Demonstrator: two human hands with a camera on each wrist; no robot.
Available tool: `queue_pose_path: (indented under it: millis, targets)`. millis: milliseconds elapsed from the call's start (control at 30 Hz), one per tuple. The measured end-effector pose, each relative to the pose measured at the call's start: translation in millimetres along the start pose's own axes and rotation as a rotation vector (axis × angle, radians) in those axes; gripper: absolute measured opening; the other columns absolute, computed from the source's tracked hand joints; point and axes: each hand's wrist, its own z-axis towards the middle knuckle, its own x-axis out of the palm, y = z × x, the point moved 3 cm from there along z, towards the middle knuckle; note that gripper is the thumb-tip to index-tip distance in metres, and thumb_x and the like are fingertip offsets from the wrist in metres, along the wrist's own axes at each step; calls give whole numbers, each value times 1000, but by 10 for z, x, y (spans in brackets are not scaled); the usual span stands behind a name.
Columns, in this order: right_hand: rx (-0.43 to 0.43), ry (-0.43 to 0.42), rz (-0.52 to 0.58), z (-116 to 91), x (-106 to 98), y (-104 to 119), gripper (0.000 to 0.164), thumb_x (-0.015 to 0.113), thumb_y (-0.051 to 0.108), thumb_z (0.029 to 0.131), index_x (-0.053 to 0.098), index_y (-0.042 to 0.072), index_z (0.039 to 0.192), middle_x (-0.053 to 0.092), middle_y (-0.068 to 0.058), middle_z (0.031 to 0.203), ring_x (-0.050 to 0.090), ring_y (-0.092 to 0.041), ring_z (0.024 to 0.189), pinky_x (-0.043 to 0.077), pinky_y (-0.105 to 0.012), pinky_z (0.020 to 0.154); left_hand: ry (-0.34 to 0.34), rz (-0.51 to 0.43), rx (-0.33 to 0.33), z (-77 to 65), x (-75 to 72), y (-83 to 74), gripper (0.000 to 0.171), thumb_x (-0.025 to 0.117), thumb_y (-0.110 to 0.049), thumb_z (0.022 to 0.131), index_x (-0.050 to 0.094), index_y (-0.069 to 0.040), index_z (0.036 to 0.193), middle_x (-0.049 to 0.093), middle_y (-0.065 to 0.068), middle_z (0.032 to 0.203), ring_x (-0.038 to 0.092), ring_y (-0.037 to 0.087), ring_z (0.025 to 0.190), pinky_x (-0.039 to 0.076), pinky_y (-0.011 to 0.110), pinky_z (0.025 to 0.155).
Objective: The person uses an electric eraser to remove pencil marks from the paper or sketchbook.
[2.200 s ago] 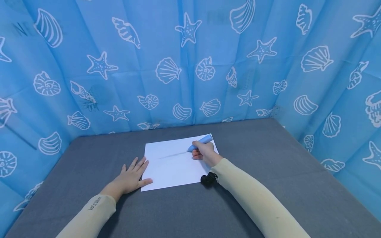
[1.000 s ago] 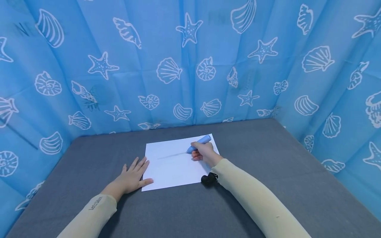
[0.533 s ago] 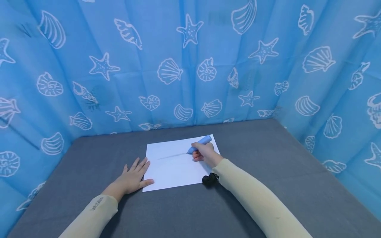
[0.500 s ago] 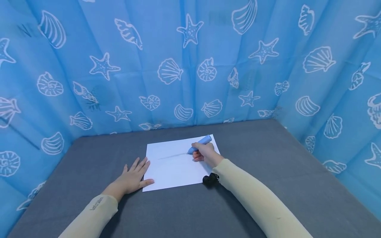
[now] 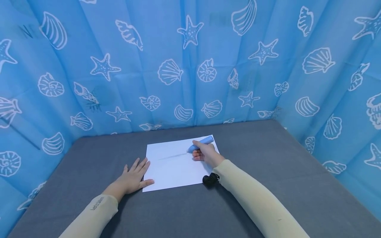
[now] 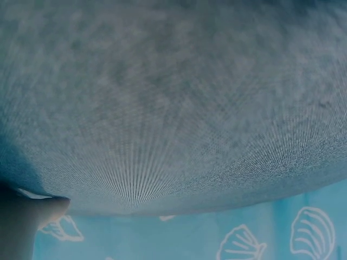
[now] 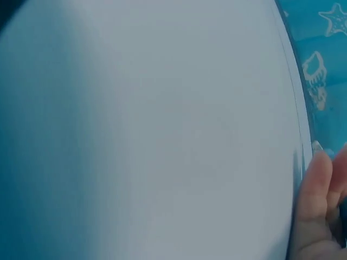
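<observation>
My right hand pinches a thick blue pen, tapered towards its tip, over a white sheet of paper. The pen slants up to the right, and its tip is at or just above the paper; I cannot tell which. From the tip a faint grey streak runs left; whether it is drawn or a shadow is unclear. My left hand lies spread on the sheet's left edge. In the right wrist view, the fingers and a small pale tip show beside the paper.
The sheet lies on a grey cloth-covered table. A blue curtain printed with shells and starfish hangs behind and at both sides. A small black wrist camera sits under the right cuff, over the sheet's near right corner.
The pen's tip has risen slightly and the pen leans a little flatter to the right. The grey streak looks softer. My left hand keeps its place on the paper.
</observation>
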Motion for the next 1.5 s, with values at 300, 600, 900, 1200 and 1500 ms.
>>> queue_pose_path:
  millis: [300,600,900,1200,1500]
  targets:
    - [-12,-27,-35,28,32,-4,23,66,21,92,61,-1,89,60,-7,64,59,-11,50,54,-25,52,14,-2,0,-15,-42,-40,95,42,-71,91,20,-4,155,11,18,161,2,45,145,-1,74,104]
    - [-9,-4,-79,1,51,-15,24,66,21,93,62,-2,89,59,-6,62,57,-10,49,54,-25,52,24,2,-16,-42,-86,-86,90,46,-65,92,21,-5,155,12,17,161,2,44,145,0,73,104]
    - [-26,-15,-65,13,49,-18,24,66,21,92,62,-3,89,59,-6,62,57,-10,49,54,-25,51,28,-4,-22,-54,-96,-95,91,46,-66,92,21,-4,154,12,17,161,2,45,145,0,73,104]
    - [-33,-43,3,13,58,-24,27,66,23,93,60,-3,93,59,-7,65,58,-11,51,54,-25,51,11,-4,-17,-55,-77,-90,91,47,-65,92,22,-4,154,13,17,161,3,45,145,0,74,104]
    - [-2,-18,10,6,65,-25,28,69,24,91,60,-3,94,60,-8,68,60,-13,54,55,-26,54,10,1,-22,-40,-68,-89,93,46,-68,91,22,-5,155,13,17,161,2,44,145,0,73,104]
